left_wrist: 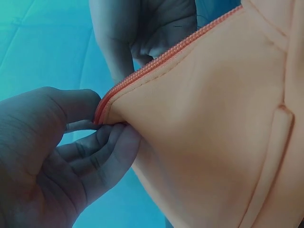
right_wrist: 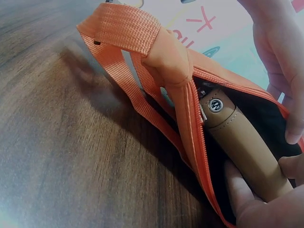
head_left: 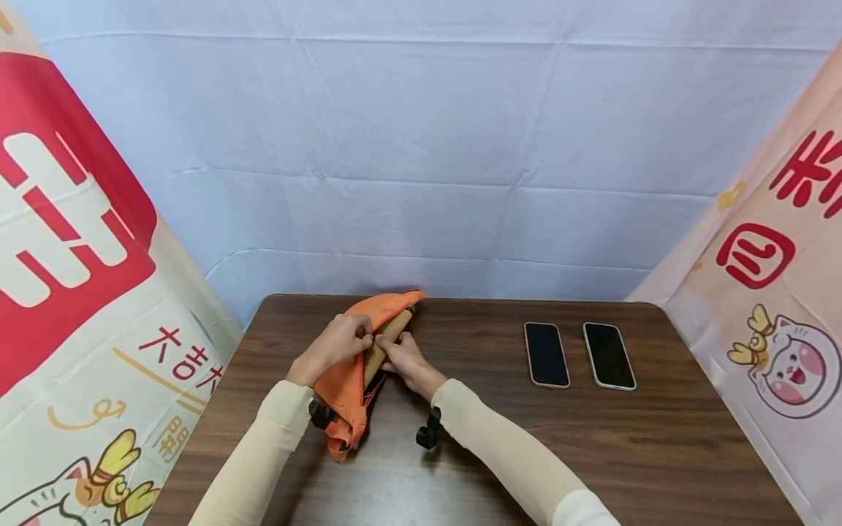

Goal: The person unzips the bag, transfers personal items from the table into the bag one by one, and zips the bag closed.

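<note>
Head view: shows an orange bag [head_left: 345, 383] on the left part of the tabletop [head_left: 487, 446], lying lengthwise from the far edge toward the near one. Has a brown case [head_left: 395, 326] in its mouth. On the bag's left side, a left grip [head_left: 335, 343] with cloth pinched in the fingers; on its right side, a right grip [head_left: 406, 364] on the case. Toward the right edge, well apart from the bag, also shows a pink-rimmed phone [head_left: 547, 354] and a pale-rimmed phone [head_left: 609, 356], side by side, dark faces up, touched by neither grip.

Left wrist view: shows the left grip up close, thumb and fingers pinching the bag's rim beside the red-orange zip [left_wrist: 178, 47]. Shows part of the right grip beyond that rim. Gives no sight of the case.

Right wrist view: shows the zip undone and the mouth spread, with the case inside, round stud [right_wrist: 216, 105] toward the strap [right_wrist: 128, 28] end. Also shows the right grip grasping the case, thumb over the top, a finger along the side within the bag.

Step in hand: probably guiding the case through the mouth, inward or outward impossible to tell. Likely needed for the next move: a rim held wide by the left grip and a firm right-hand hold, clear of the zip teeth.
</note>
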`<state>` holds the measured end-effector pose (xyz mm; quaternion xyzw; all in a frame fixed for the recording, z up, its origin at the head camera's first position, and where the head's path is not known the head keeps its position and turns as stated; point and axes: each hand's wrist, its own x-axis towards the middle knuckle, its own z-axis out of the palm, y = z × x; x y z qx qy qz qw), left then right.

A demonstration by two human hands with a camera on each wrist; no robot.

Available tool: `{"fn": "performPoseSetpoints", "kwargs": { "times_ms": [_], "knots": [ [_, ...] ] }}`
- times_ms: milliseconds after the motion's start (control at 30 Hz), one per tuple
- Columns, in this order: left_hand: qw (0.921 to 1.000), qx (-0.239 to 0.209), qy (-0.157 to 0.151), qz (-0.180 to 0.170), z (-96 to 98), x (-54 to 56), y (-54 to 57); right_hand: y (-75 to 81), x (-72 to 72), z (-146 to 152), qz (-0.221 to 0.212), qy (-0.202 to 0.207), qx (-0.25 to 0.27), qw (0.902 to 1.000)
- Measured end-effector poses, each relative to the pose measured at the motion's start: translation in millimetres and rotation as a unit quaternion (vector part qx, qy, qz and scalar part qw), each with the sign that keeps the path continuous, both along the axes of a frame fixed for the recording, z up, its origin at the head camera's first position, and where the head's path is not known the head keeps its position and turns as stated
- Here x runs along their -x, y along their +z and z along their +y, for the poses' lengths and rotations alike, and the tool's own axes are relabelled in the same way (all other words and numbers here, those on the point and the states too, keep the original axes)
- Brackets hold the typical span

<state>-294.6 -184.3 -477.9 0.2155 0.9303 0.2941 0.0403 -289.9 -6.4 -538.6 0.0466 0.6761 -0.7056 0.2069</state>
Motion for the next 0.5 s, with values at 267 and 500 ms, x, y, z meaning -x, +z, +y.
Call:
{"fn": "performPoseSetpoints", "kwargs": {
  "times_ms": [267,500],
  "knots": [
    [0.9998,0.007,-0.014,0.014,0.2,1.7,-1.0,0.9,0.3,0.8,0.001,0.008,0.001,1.0],
    [0.9992,0.012,-0.026,0.029,1.1,2.5,-0.4,0.2,2.2,1.8,0.005,0.013,0.002,0.9999]
  ]
}}
